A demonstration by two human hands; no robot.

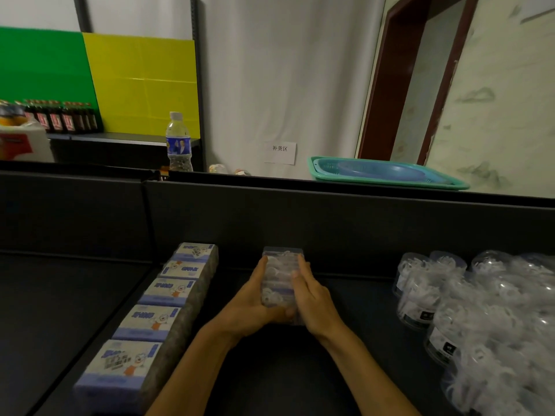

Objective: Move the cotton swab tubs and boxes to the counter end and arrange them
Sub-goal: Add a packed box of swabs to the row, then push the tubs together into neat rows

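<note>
The dark counter [345,370] runs wide under my arms, its raised back wall just beyond what I hold. To the right of my grip, well apart from it, a heap of clear round tubs [480,310] crowds the surface, some upright, some seemingly tipped, too blurred to count. To the left, just beside my left forearm, a row of blue-and-white boxes [156,313] lies end to end, running from near me to the back wall.

Between them I hold a short stack of clear flat boxes [280,283]. My left hand [252,304] presses one long side, my right hand [312,301] the other, palms closed flat on the plastic, fingertips reaching toward the far end. I cannot tell whether the stack rests on the counter or is just lifted.

I judge I am squaring this stack and sliding it back. To do it well, I should keep both palms parallel and press evenly so no box skews out, push until the far end meets the wall, and line it up parallel with the blue row.
</note>
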